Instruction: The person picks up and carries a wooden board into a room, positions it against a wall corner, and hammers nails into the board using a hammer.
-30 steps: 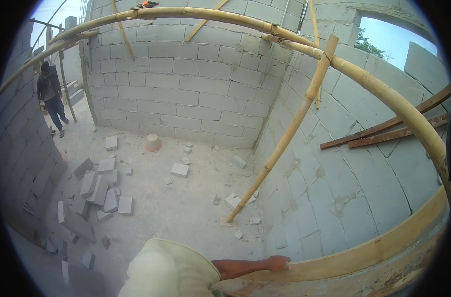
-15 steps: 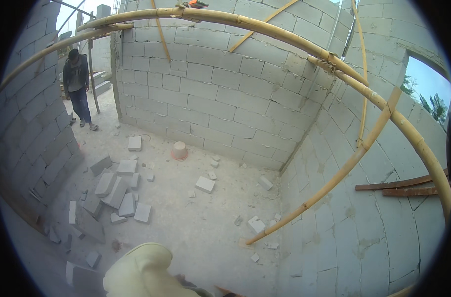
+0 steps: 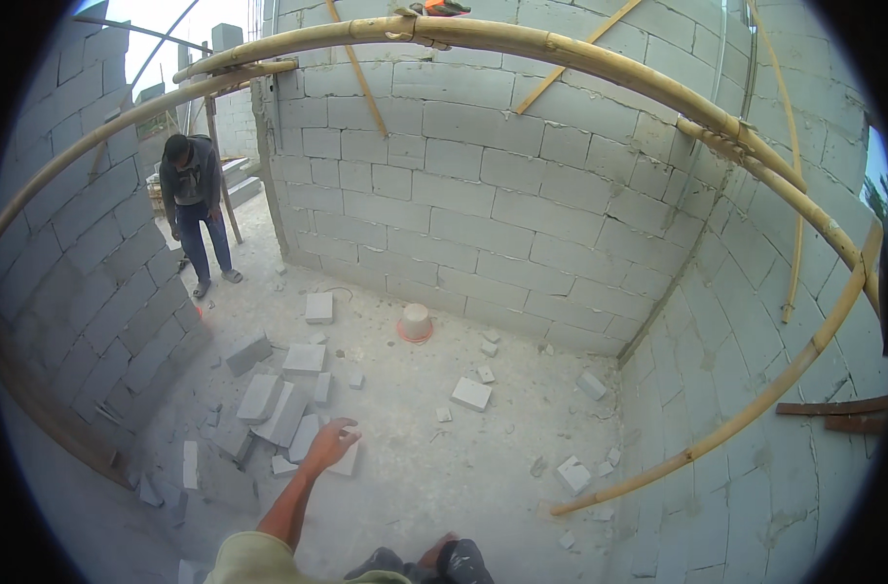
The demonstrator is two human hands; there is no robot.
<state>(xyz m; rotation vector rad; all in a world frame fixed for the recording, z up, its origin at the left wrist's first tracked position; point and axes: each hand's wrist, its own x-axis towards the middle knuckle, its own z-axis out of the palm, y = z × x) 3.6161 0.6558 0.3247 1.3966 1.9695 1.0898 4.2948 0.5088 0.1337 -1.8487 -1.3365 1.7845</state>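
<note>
Left hand (image 3: 332,446) held out, empty, above a block-strewn floor (image 3: 522,438).
Its fingers curl loosely; from it, piled grey blocks (image 3: 282,413) lie at ten o'clock, a pale bucket (image 3: 415,321) at one. At the view's six, what seems the right hand (image 3: 438,551) is mostly hidden; its grip I cannot tell.

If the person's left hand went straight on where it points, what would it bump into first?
Nothing close: past the left hand, the way looks free above the floor, perhaps to the grey block wall; depth is unclear.
</note>
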